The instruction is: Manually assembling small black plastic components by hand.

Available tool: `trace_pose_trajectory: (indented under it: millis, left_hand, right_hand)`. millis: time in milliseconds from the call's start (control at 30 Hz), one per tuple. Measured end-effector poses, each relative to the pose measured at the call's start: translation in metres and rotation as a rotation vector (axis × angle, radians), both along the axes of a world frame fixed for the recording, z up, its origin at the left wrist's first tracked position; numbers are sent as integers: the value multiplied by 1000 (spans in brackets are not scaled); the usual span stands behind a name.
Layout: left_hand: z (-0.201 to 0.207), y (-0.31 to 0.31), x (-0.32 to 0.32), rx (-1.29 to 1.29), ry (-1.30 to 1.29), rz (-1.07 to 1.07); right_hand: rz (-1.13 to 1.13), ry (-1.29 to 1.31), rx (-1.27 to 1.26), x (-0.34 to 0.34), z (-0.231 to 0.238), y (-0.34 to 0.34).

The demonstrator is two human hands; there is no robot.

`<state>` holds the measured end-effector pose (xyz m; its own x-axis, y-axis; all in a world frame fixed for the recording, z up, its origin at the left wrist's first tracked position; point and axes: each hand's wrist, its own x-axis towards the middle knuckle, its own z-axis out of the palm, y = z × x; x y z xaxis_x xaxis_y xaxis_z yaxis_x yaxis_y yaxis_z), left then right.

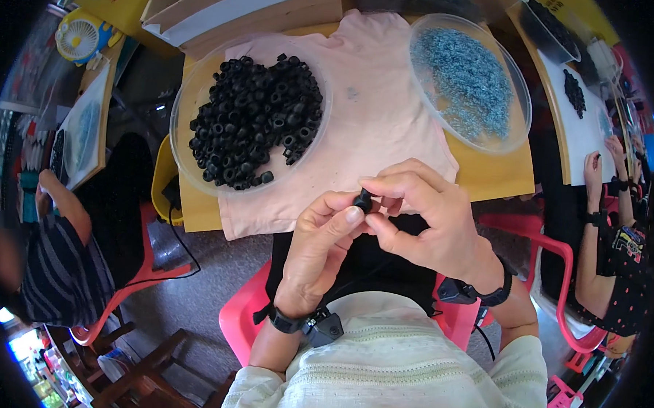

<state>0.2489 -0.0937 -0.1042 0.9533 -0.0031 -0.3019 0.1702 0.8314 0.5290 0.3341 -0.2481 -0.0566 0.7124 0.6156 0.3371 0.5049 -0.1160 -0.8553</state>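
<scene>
Just past the table's near edge, both my hands meet around a small black cap-like piece [363,200]. My left hand [318,236] pinches it between thumb and fingers. My right hand [425,219] closes on it from the other side, its index finger above and thumb below. Whether a smaller part sits between the right fingertips I cannot make out. Ahead on the left stands a round clear tub [178,143] with a heap of black, hollow, ring-like pieces [254,120]. A second clear tub [522,103] at the right holds many tiny bluish see-through pieces [464,82].
A pale pink shirt [376,82] lies spread over the yellowish tabletop [202,213]. At the back is an open cardboard box [240,14]. A yellow bin [164,182] hangs beside the table. People sit at tables on both sides; pink chairs [540,242] stand nearby.
</scene>
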Motion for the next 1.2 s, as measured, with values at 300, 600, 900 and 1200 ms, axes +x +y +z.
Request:
trace_pose_trajectory:
  millis: [300,600,900,1200]
  left_hand:
    - [3,-6,2,26,4,-96]
    - [4,-11,3,8,0,-205]
    - [-27,-12,2,-385,-24,-268]
    - [-23,-11,-1,-228,-10,-281]
  right_hand:
    - [-42,-189,-58,2,-8,-7]
    - [-54,-207,-42,6,-8,-8]
    - [-57,-228,-57,6,-10,-8]
    - [-26,-216,6,-1,-23,-9]
